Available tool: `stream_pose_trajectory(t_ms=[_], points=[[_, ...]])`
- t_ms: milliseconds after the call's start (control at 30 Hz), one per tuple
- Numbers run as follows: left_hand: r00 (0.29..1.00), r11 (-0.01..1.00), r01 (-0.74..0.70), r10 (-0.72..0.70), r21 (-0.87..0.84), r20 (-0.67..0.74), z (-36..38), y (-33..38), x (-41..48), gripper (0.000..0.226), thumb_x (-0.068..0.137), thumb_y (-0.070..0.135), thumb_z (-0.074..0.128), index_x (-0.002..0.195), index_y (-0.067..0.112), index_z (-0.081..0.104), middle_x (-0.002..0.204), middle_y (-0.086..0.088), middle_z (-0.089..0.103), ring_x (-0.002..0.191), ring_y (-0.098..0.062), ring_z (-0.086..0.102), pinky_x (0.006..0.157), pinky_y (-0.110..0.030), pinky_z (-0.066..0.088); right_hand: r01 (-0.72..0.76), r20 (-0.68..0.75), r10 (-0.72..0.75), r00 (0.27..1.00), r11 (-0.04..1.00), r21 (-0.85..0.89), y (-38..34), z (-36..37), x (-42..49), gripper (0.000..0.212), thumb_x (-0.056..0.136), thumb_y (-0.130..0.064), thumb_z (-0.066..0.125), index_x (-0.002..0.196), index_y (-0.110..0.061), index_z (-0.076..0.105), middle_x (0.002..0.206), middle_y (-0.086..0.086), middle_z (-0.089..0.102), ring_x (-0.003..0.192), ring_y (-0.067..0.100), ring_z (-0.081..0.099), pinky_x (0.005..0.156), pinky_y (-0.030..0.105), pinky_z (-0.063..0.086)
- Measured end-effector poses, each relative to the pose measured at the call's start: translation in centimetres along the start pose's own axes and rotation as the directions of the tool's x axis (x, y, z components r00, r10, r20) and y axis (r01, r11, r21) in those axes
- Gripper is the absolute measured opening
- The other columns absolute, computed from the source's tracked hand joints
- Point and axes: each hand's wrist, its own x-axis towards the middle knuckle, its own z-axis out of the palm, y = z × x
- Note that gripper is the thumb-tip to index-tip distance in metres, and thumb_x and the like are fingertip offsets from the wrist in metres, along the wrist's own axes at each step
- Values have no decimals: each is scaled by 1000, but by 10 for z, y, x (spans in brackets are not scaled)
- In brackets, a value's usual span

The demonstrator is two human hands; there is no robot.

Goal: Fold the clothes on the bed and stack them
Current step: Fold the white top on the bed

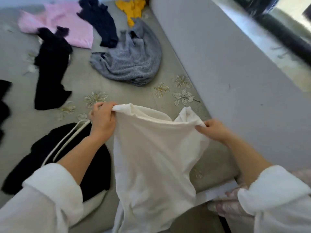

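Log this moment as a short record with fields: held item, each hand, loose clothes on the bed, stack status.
held item: white garment, spread between both hands, hanging down
left hand: grips the garment's top edge at one corner
right hand: pinches the top edge at the other corner
loose on bed: pink garment, navy garment, yellow garment, grey garment, long black garment, black garment with white cord
stack: none visible

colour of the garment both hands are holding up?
White garment, plain with no print; head view shows it.
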Motion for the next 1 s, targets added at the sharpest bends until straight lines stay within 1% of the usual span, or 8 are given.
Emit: stream_pose_trajectory(t_ms=[167, 300, 433, 567, 700, 833, 900, 1000], points=[[973, 999, -22, 11, -47, -230, -80, 33, 8, 29, 92, 6, 46, 113, 12, 64, 88, -9, 49, 104, -33, 44, 84, -39, 31, 304, -343, -257, 904, 948, 91, -65, -37, -55, 36, 97, -35, 52, 72, -8, 57, 63, -4, 49, 57, 10, 44, 55, 29, 34], [954, 988, -74, 31, -134, -298, -138, 53, 17, 25, 94, 6, 42, 108, 2, 62, 104, -21, 56, 96, -32, 50, 76, -32, 34, 398, -341, -338, 877, 909, 125, -112, -67, -93, 38, 95, -39, 54, 79, -5, 62, 71, -1, 56, 64, 10, 50, 58, 26, 39], [926, 959, 1, -109, -285, -362, -179, 61, 16, 28, 96, 15, 38, 108, 8, 62, 118, -22, 45, 92, -25, 46, 84, -27, 37, 247, 171, -344, 923, 874, 419, -140, -98, -127, 26, 83, -31, 71, 88, -6, 67, 77, 6, 69, 64, 13, 65, 54, 23, 50], [925, 826, -20, -199, -563, -324, -203, 64, 12, 24, 98, 23, 38, 98, 28, 62, 100, -5, 59, 90, -24, 57, 63, -37, 57, 231, 491, -299, 818, 953, 194, -160, -128, -147, 36, 68, -2, 79, 101, 3, 67, 98, 17, 73, 85, 27, 71, 68, 32, 58], [920, 818, -8, -220, -575, -325, -215, 70, 26, 37, 98, 31, 35, 75, 50, 56, 80, -2, 61, 66, -20, 63, 45, -27, 52, 264, 151, -226, 962, 906, -330, -185, -147, -135, 16, 75, -23, 80, 75, -13, 67, 76, 2, 68, 71, 20, 66, 55, 24, 50], [944, 864, 191, -292, -466, -155, -205, 60, 57, 23, 99, 40, 34, 94, 33, 56, 87, -10, 68, 66, -30, 68, 48, -31, 51, 24, -273, -338, 901, 665, -747, -195, -134, -86, 38, 95, -42, 49, 73, -12, 55, 74, 3, 54, 73, 22, 53, 63, 30, 41], [923, 798, 278, -376, -535, -81, -200, 61, 78, 26, 99, 40, 37, 97, 25, 58, 99, -14, 65, 80, -36, 66, 48, -33, 52, -9, -389, -253, 886, 829, -560, -200, -125, -63, 38, 99, -38, 39, 80, -9, 55, 77, 8, 61, 62, 22, 57, 57, 30, 46], [910, 660, 319, -415, -681, 24, -204, 76, 115, 40, 100, 40, 36, 131, 19, 51, 124, -14, 53, 94, -38, 60, 52, -36, 52, 3, -223, 48, 974, 975, 224, -223, -118, -39, 39, 101, -35, 35, 97, 0, 51, 76, 21, 66, 53, 28, 64, 46, 31, 53]])
